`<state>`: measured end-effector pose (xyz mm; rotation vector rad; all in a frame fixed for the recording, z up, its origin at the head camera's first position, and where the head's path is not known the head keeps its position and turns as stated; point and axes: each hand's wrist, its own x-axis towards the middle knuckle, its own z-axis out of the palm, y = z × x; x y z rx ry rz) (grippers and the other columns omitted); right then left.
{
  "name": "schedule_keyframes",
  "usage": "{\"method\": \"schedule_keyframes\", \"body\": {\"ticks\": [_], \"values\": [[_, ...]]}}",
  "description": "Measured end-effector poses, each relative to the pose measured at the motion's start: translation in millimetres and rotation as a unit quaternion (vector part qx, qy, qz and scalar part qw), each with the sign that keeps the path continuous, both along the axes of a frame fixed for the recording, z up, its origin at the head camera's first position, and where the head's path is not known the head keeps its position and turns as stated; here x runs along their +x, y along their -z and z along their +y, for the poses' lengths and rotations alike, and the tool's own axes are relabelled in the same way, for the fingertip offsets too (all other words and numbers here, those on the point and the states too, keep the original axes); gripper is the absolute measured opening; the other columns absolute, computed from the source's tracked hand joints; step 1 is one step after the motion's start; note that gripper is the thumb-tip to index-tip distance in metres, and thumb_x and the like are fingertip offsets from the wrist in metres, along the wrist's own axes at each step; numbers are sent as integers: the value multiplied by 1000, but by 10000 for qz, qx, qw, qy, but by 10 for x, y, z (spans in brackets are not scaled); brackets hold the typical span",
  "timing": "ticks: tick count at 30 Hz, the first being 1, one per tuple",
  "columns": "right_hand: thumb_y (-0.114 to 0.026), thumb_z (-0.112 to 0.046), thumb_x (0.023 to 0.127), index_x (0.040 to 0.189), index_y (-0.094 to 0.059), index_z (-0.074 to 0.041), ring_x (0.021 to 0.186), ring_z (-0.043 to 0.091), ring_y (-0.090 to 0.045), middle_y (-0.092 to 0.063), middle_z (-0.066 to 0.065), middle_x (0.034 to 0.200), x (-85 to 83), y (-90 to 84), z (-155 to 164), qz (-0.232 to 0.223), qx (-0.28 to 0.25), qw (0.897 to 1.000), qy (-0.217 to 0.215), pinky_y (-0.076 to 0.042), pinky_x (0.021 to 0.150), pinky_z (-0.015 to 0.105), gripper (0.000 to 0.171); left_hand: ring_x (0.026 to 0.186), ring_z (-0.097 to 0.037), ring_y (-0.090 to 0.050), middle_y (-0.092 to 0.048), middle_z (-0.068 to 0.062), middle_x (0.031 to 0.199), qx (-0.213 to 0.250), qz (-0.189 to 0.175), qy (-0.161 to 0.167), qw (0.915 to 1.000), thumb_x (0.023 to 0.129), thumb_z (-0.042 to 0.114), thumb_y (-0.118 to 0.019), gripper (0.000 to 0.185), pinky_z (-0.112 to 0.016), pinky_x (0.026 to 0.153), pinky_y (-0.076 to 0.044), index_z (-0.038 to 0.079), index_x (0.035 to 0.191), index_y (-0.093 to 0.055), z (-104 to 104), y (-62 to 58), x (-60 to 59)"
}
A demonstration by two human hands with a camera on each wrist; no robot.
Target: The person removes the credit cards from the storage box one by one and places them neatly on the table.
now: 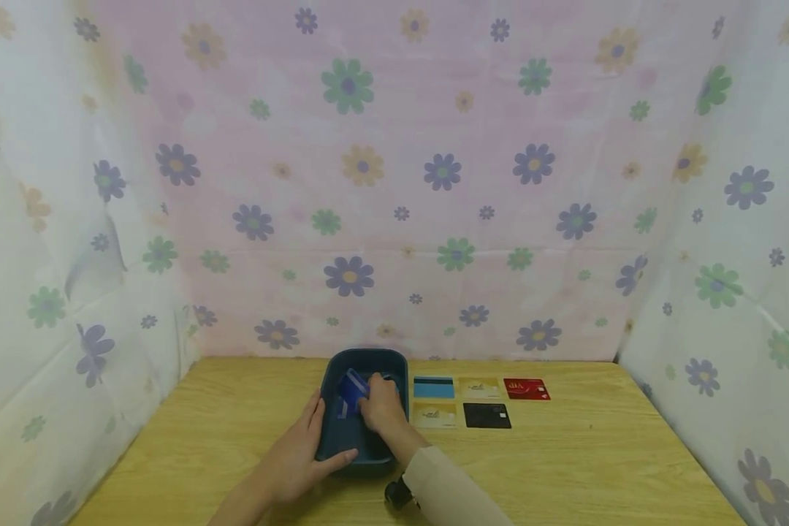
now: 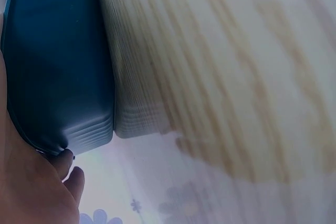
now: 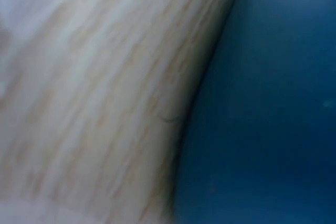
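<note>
right hand point(image 1: 381, 405) pinching a blue card point(image 1: 352, 389) tilted up inside the dark blue tray point(image 1: 365, 358), long axis leaning up-left, left hand point(image 1: 299, 456) gripping the tray's left wall

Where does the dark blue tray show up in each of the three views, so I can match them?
Head: dark blue tray at lower centre, left hand gripping its near left rim, right hand inside holding a blue card.
Left wrist: tray's outer wall fills the upper left.
Right wrist: tray fills the right half, blurred.
Shared landmark: wooden table.
</note>
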<state>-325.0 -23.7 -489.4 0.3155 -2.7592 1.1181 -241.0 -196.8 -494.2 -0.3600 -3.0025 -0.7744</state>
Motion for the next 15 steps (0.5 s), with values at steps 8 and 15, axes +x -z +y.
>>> {"method": "schedule_keyframes", "body": {"ticks": [8,15], "values": [[-70,-6,93,122,-62,13,105,46,-65,-54,35,130,-29,83,-54,-131,755,9968,222,-56,91,53,35,149,-46,-29,-8,-23,170,17,-28,1,10000,88,78,-56,118,-60,115,-34,-5,161,-15,3,13,3],[-75,-30,94,127,-68,0,123,38,-55,-54,22,134,-15,80,-76,443,1911,9805,-116,-53,98,49,45,149,-47,-29,-6,-23,169,29,-88,26,10000,89,77,-56,117,-62,115,-34,-4,161,-14,0,-5,-2]]}}
